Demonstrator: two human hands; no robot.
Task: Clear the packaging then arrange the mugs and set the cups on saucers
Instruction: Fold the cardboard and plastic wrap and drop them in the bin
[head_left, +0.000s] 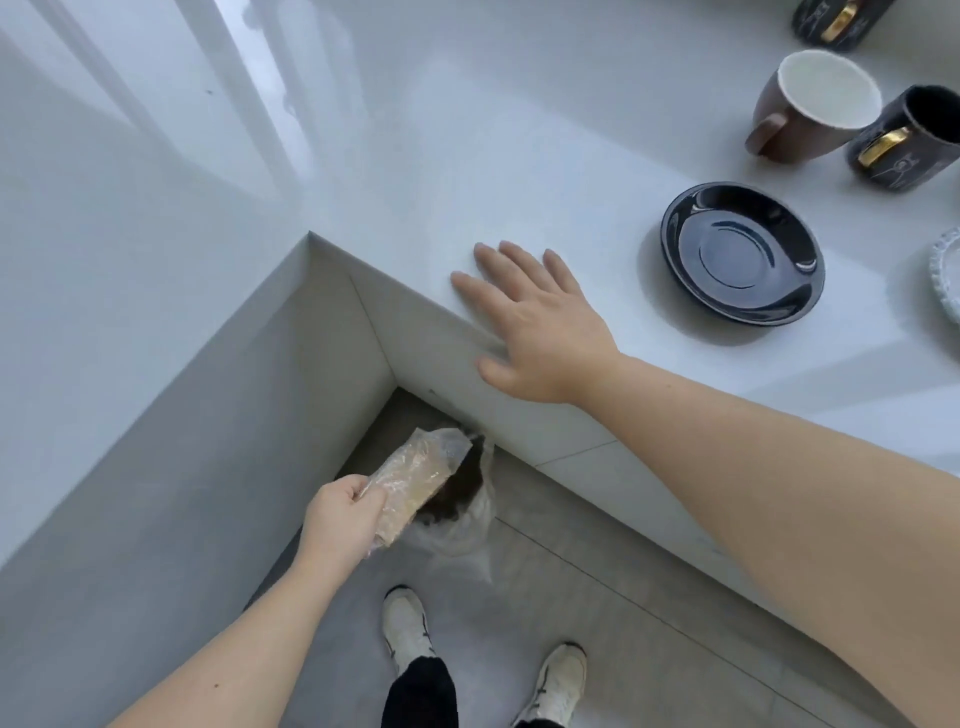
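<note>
My left hand (340, 519) grips a crumpled clear plastic wrapper (415, 478) down near the floor, right over the dark mouth of a bin lined with a clear bag (470, 525). My right hand (535, 322) lies flat, fingers spread, on the white counter edge. A black saucer (743, 254) rests on the counter to the right of that hand. Behind it stand a brown cup with a white inside (810, 104) and a black mug with a gold handle (909, 140). Another black mug with a gold handle (831, 21) is cut off by the top edge.
The white counter (467, 156) forms an inner corner around the bin, with white cabinet fronts below. A white ribbed dish rim (948, 275) shows at the right edge. My two feet in white shoes (408, 623) stand on the grey tiled floor.
</note>
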